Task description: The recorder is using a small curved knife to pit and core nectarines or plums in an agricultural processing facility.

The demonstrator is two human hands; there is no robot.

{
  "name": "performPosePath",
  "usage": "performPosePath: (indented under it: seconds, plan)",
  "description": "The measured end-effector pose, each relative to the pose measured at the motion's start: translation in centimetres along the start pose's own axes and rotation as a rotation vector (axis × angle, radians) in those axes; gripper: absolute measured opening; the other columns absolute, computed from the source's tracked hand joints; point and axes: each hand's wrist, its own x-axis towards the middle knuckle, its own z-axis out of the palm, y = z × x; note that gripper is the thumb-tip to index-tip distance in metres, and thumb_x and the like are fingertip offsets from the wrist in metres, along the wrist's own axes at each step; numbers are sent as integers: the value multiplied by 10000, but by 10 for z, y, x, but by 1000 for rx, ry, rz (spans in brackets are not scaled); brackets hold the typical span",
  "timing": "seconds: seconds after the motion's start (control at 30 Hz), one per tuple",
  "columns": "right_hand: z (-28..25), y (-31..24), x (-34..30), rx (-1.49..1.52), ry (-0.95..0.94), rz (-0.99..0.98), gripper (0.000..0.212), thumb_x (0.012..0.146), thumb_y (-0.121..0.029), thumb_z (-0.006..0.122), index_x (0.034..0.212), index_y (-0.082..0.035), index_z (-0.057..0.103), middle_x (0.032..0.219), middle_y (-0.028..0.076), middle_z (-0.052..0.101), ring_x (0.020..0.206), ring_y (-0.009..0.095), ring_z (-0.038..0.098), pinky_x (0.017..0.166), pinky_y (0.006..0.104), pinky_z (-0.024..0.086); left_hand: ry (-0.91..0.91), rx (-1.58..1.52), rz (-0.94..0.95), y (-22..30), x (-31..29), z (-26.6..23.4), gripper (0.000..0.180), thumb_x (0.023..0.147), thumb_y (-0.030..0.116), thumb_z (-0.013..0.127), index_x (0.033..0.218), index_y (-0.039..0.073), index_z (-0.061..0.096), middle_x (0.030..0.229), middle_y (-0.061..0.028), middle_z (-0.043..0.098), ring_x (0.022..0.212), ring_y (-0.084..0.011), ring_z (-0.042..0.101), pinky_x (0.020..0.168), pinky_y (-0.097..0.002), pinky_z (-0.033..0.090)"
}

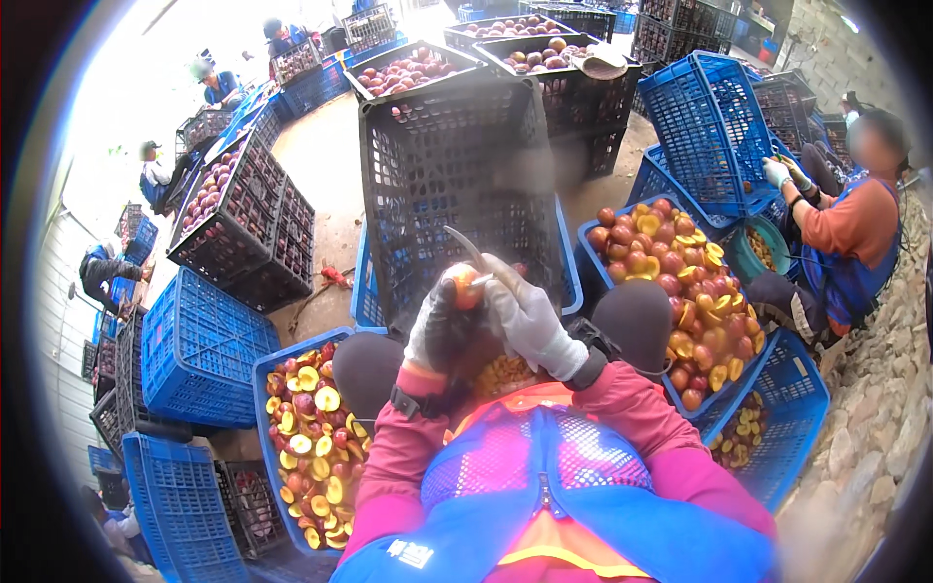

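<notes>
My left hand (pixel 437 325), in a white glove with dark stained fingers, is closed around a red plum (pixel 466 290). A white glove also covers my right hand (pixel 533 319), which grips a small knife with a curved blade (pixel 465 245) pointing up and away to the left. Both hands meet at the plum, above my lap; the fingers hide much of the knife's handle. Below them lie small yellowish pieces (pixel 505 373), partly hidden by my hands. Directly beyond my hands a black crate (pixel 457 107) leans tilted, its open side toward me.
Halved plums fill a blue crate (pixel 260 413) on my left; whole and cut ones fill another blue crate (pixel 595 255) on my right. Stacked black crates (pixel 238 255) of plums stand farther off. At right, a person (pixel 855 228) sits beside a green basin (pixel 753 262).
</notes>
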Motion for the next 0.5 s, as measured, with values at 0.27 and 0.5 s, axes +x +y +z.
performPosePath:
  seconds: [0.27,0.5]
  plan:
    - [5,0,-21,25,21,41,406,1115,-236,652,1423,28,647,972,169,779,882,156,735,770,316,560,46,84,22,-10,-32,28,616,961,532,812,1378,120,625,1270,-22,678,1189,-194,644,1066,-386,528]
    - [17,-9,-26,-212,135,-151,417,1008,-384,794,1186,-11,739,973,185,785,913,242,782,801,367,586,2,242,21,-5,-48,26,557,1032,546,714,1388,126,629,1209,-19,688,1100,-178,679,971,-372,586]
